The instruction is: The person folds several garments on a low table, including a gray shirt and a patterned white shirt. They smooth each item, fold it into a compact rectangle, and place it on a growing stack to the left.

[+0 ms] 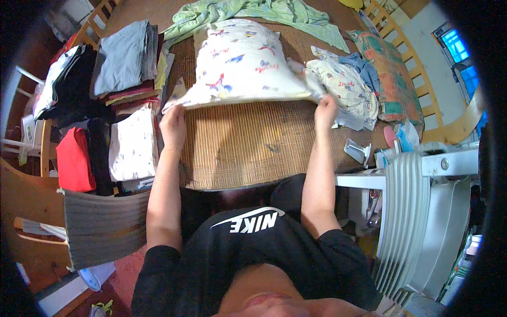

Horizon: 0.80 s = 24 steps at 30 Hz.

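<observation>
A white cotton garment (241,63) with red, blue and yellow prints spreads out before me over a woven bamboo mat (245,138). My left hand (173,123) grips the near left corner of its edge. At the near right corner, my right hand (326,111) pinches the cloth. The near edge runs almost straight between both hands, and its corners look blurred. Just beyond my right hand lies a loose heap of similar printed clothes (344,85). A folded white printed garment (134,144) rests on the mat's left side, close to my left hand.
Folded stacks stand at left: grey cloth (121,53), black clothes (75,87) and a red garment (75,158). A green blanket (253,12) lies at the far side. A patterned pillow (390,75) rests by the right wooden rail. A white plastic holder (357,152) sits near the mat's right edge.
</observation>
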Tool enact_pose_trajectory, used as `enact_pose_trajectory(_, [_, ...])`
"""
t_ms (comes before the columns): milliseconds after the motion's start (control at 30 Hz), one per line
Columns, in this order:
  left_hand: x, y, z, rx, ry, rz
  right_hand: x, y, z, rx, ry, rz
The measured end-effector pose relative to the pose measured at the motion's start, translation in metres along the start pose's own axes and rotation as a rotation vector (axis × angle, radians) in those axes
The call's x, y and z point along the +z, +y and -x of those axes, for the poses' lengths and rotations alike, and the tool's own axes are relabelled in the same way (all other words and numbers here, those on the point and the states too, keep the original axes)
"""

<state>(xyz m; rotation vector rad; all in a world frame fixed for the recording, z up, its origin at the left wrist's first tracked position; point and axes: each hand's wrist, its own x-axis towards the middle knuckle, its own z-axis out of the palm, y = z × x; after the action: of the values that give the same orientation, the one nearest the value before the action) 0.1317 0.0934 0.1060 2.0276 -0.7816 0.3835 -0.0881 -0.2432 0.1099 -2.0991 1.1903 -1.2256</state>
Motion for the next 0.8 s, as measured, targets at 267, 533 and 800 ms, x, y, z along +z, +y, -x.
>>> enact_pose_trajectory(267, [0.016, -0.031, 0.063, -0.008, -0.826, -0.359, 0.0, 0.052, 0.056, 0.152, -0.969, 0.683])
enact_pose_trajectory(533, [0.018, -0.027, 0.077, 0.133, -1.072, -0.595, -0.01, 0.038, 0.062, 0.204, -1.013, 0.835])
enact_pose_trajectory(800, [0.028, -0.008, 0.079, 0.211, -1.251, -0.516, -0.004, 0.042, 0.07, -0.158, -1.433, 0.802])
